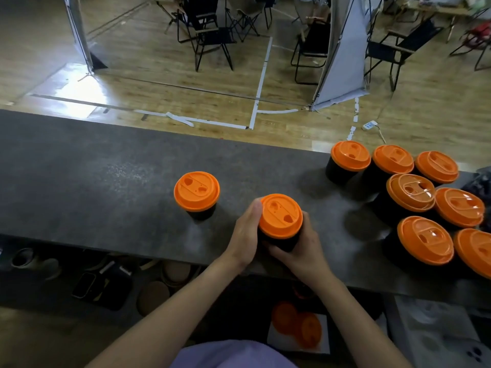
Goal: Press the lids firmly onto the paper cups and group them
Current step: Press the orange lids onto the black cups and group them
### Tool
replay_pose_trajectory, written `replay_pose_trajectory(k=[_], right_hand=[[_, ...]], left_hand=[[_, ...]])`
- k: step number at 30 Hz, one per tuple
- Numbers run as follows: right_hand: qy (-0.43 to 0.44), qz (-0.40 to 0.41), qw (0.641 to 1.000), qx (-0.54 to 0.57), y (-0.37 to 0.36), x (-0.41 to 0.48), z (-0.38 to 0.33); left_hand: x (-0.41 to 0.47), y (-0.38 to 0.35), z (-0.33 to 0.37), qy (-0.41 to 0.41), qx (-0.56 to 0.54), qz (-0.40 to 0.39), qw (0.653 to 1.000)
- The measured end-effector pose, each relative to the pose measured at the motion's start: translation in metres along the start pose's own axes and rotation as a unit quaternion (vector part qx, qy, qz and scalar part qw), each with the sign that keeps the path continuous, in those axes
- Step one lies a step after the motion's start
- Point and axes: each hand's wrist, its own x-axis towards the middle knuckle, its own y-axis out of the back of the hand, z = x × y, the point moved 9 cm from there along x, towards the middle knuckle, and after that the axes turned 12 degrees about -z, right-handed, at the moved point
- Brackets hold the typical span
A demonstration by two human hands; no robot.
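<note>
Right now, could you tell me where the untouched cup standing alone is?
In the head view, the lone cup stands on the counter left of centre, just left of the held cup between the left hand and right hand.

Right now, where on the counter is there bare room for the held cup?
Bare counter runs wide left of the lone cup. A smaller gap lies between the held cup and the grouped cups. The right end is crowded.

Our left hand (245, 235) and right hand (301, 248) face each other, wrists angled inward, both curled round the one cup (280, 219) between them.
</note>
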Motion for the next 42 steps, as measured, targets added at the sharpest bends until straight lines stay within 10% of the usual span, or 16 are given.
replay_pose_trajectory(k=[42], right_hand=[[0.02,0.032,0.999,0.02,0.002,0.0,0.001]], left_hand=[[0.026,0.0,-0.016,0.057,-0.059,0.025,0.996]])
